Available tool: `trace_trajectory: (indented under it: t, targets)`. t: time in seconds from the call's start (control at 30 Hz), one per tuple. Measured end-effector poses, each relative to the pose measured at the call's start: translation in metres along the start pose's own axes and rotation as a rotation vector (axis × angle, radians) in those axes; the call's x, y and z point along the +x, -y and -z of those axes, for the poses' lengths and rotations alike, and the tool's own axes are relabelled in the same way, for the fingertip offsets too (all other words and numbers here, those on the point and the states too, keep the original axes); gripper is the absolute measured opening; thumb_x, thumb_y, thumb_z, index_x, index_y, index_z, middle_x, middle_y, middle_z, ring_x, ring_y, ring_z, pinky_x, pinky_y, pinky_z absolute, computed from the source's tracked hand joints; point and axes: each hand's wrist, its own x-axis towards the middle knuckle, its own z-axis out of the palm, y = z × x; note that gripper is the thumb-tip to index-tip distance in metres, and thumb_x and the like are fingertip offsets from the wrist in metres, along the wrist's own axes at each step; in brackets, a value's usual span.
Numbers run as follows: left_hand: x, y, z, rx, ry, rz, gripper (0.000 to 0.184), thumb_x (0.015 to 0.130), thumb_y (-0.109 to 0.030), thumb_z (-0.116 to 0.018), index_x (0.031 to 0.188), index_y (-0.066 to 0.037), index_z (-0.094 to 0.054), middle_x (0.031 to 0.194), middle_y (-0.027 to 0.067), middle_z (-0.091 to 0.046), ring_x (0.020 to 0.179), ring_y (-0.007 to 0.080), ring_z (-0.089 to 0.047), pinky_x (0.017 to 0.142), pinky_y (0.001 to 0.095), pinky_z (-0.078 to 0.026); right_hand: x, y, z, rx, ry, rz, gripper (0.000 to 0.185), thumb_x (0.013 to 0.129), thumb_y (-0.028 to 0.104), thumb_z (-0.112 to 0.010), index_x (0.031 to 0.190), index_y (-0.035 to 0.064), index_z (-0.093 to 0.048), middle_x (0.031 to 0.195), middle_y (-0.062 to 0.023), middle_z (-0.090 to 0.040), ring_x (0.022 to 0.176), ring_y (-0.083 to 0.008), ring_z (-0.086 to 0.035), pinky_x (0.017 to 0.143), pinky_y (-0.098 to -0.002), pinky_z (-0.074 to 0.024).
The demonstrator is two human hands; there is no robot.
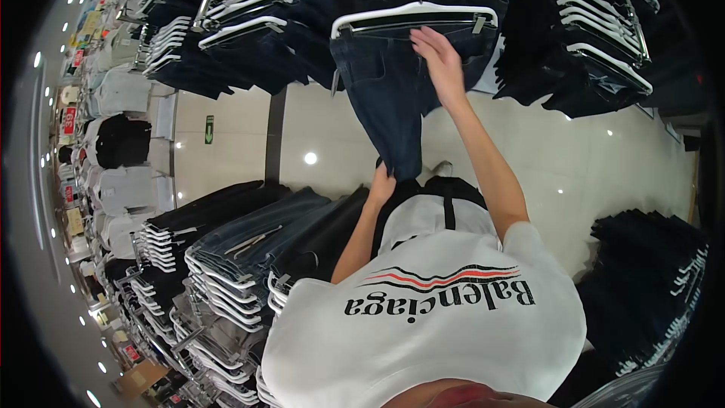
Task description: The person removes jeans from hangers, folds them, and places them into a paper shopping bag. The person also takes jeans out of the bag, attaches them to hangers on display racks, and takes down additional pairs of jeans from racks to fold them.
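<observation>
A pair of dark blue jeans [381, 91] hangs from a white clip hanger [415, 10] on the rack in front of me. Low down, my left hand [383, 183] is closed around the lower end of a leg and draws it toward my body, so the jeans slant. My right hand [439, 60] lies against the front just below the waistband, its fingers stretched out and slightly blurred. The fingertips of my left hand are partly hidden by the dark cloth.
More dark jeans on white hangers [245, 30] hang at the upper left, with others [604, 23] at the upper right. Behind me on the left is a rack of blue jeans [249, 238]; dark trousers [642, 279] hang at the lower right. Pale tiled floor [317, 136] lies between.
</observation>
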Motion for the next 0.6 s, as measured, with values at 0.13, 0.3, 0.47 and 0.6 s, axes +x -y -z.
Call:
trace_trajectory:
  t: [0.13,0.3,0.47,0.6]
  targets:
    - [-0.013,-0.031,0.013,0.198,-0.007,0.164,0.035,0.100,-0.002,-0.053,0.134,0.006,-0.055,0.127,0.0341,-0.062,0.125,0.0535,-0.052,0.104,0.0470,-0.046,0.070,-0.024,-0.043,0.263,-0.084,-0.127,0.030,0.096,0.006,-0.067,0.122,-0.0066,-0.060,0.117,-0.0108,-0.065,0.114,-0.0152,-0.061,0.102,-0.0307,-0.0460]
    - [-0.035,0.021,0.007,0.178,-0.164,0.110,0.032,0.102,-0.019,-0.062,0.096,0.012,-0.062,0.098,0.0391,-0.062,0.102,0.0580,-0.055,0.083,0.0570,-0.047,0.104,-0.013,-0.059,0.615,-0.145,-0.205,0.013,0.094,0.000,-0.065,0.099,-0.0092,-0.057,0.112,-0.0211,-0.063,0.113,-0.0336,-0.067,0.106,-0.0429,-0.0538]
    - [-0.051,0.015,0.016,0.225,-0.022,0.148,0.036,0.098,-0.024,-0.069,0.107,0.010,-0.063,0.100,0.0340,-0.066,0.099,0.0492,-0.063,0.081,0.0484,-0.051,0.049,0.041,-0.069,0.713,-0.156,-0.109,0.018,0.098,0.000,-0.059,0.110,0.0039,-0.047,0.095,-0.0082,-0.055,0.073,-0.0153,-0.057,0.064,-0.0308,-0.0506]
    - [-0.040,-0.011,0.016,-0.580,0.030,0.383,0.064,0.096,-0.034,-0.068,0.147,-0.001,-0.047,0.144,0.0186,-0.058,0.128,0.0318,-0.058,0.095,0.0430,-0.051,0.010,0.089,-0.054,0.650,-0.170,-0.332,0.017,0.101,0.001,-0.050,0.117,0.0056,-0.047,0.090,-0.0046,-0.051,0.053,-0.0059,-0.034,0.043,-0.0230,-0.0271]
